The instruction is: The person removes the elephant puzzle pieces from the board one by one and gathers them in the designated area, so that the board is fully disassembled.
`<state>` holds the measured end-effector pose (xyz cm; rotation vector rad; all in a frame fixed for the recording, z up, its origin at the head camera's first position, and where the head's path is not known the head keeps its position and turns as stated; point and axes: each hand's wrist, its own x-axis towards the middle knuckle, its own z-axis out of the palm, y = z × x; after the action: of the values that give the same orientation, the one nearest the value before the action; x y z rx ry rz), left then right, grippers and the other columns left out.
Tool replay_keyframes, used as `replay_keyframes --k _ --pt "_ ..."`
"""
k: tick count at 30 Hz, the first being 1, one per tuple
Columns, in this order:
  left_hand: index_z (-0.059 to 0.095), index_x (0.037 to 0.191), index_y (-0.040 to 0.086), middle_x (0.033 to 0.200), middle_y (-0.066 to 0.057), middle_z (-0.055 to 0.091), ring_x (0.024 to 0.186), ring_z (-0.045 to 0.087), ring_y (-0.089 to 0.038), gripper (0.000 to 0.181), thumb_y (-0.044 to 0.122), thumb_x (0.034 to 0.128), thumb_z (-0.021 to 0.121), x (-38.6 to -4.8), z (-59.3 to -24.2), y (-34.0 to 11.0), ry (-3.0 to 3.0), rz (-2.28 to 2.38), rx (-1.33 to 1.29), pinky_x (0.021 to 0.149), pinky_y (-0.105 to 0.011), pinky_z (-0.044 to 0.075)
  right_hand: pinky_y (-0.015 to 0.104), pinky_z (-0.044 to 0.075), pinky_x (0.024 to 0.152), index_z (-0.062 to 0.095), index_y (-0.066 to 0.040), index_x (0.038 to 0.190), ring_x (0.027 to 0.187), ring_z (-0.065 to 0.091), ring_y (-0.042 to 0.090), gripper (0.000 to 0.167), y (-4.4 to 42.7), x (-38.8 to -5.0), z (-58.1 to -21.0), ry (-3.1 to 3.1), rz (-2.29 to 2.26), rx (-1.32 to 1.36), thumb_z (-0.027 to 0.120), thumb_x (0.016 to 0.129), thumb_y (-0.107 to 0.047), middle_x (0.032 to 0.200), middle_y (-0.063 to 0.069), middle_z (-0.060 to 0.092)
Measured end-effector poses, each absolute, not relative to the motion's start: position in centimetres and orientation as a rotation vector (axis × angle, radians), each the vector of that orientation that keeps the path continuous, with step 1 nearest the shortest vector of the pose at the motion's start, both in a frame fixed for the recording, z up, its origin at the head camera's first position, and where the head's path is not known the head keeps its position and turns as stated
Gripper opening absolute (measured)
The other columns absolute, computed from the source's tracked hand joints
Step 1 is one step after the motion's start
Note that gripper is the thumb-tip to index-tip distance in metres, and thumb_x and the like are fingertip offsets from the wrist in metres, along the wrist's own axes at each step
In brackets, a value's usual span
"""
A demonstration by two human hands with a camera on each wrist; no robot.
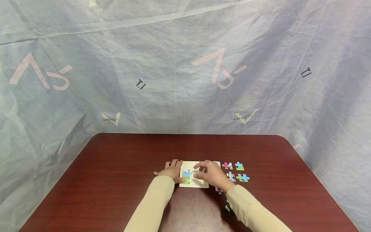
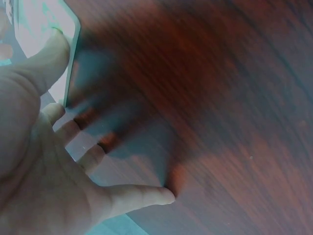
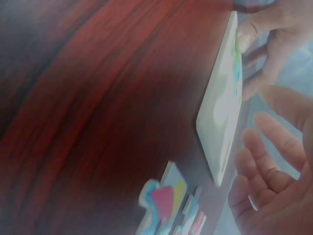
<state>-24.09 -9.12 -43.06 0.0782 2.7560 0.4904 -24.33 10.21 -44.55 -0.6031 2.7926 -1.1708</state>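
A pale puzzle tray (image 1: 200, 186) lies on the table with a few joined pieces (image 1: 186, 176) along its left side, coloured blue and green. My left hand (image 1: 173, 171) rests at the tray's left edge, fingers spread and the thumb (image 2: 51, 54) lying on the frame. Over the tray's right half hovers my right hand (image 1: 214, 175), its fingers (image 3: 266, 161) loosely bent and apart, with nothing seen between them. Part of the tray is hidden under that hand.
Loose puzzle pieces lie right of the tray, among them a blue-green one (image 1: 239, 166), a pink one (image 1: 227, 165) and another blue-green one (image 1: 242, 178). A small dark object (image 1: 227, 207) sits by the right sleeve. Grey cloth (image 1: 174, 64) hangs behind the table (image 1: 130, 151).
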Motion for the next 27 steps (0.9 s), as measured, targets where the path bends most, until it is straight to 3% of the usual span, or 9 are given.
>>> replay_keyframes --k 13,20,27 --pt "0.037 0.157 0.016 0.161 -0.007 0.031 0.149 0.025 -0.036 0.076 0.029 0.0929 0.077 -24.2 -43.3 -9.2 2.763 0.493 0.079 0.099 -0.084 0.026 0.035 0.049 0.066 0.076 -0.003 0.103 0.075 0.058 0.018 0.023 8.6 -24.8 -44.6 2.839 -1.018 -0.721 0.084 0.083 -0.01 0.084 0.007 0.064" --pt "0.037 0.157 0.016 0.161 -0.007 0.03 0.15 0.024 -0.036 0.077 0.03 0.0932 0.076 -24.3 -43.5 -9.2 2.756 0.482 0.078 0.099 -0.084 0.026 0.043 0.053 0.073 0.079 -0.007 0.104 0.088 0.063 0.028 0.023 7.9 -24.9 -44.9 2.935 -0.866 -0.778 0.084 0.083 -0.014 0.09 0.009 0.067" --pt "0.036 0.157 0.016 0.161 -0.007 0.03 0.15 0.024 -0.036 0.077 0.03 0.0933 0.076 -24.3 -43.3 -9.1 2.756 0.475 0.077 0.099 -0.084 0.025 0.042 0.053 0.073 0.076 -0.007 0.099 0.089 0.061 0.027 0.022 7.4 -25.1 -45.0 2.968 -0.823 -0.754 0.087 0.08 -0.013 0.09 0.008 0.064"
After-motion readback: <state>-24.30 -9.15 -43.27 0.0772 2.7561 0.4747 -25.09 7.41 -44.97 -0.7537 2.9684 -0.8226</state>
